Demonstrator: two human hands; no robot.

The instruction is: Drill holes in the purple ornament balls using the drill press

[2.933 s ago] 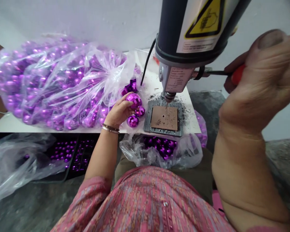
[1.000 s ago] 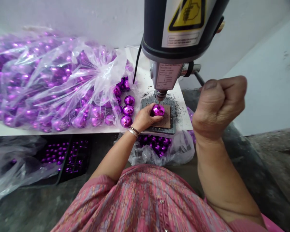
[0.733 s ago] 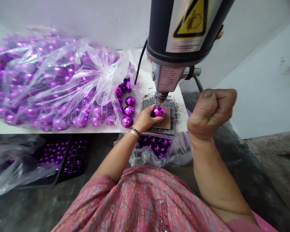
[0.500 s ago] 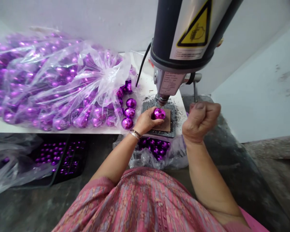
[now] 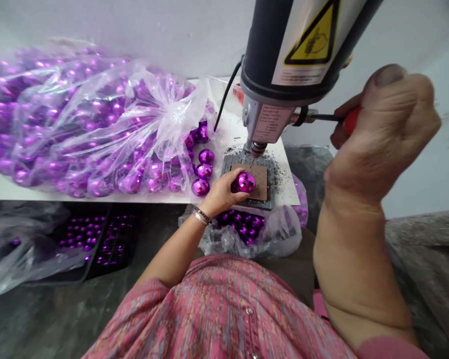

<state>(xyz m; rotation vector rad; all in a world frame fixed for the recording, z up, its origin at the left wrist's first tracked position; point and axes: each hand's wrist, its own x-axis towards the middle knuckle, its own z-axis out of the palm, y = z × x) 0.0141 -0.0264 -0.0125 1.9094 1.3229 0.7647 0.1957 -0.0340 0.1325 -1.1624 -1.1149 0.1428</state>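
Observation:
Between the thumb and fingers of my left hand (image 5: 223, 191) is a shiny purple faceted ball (image 5: 246, 182), held over the brown board (image 5: 261, 186) on the drill press base (image 5: 228, 166). A small dark spot shows on the ball's upper face. The drill bit (image 5: 252, 162) stands above and slightly right of the ball, apart from it. My right hand (image 5: 387, 129) is closed around the red knob (image 5: 351, 121) of the press's feed lever (image 5: 327, 117), raised out to the right of the drill press (image 5: 284, 75).
A large clear bag of purple balls (image 5: 90, 124) covers the table's left side, with several loose balls (image 5: 204, 171) at its mouth. Below the table's front edge sits an open bag of balls (image 5: 243, 227). Black crates (image 5: 108, 239) stand lower left. Dark shavings surround the base.
My right hand has swung the lever up and outward to the right. The drill bit has risen off the ball. My left hand has tilted the ball and brought it slightly nearer me.

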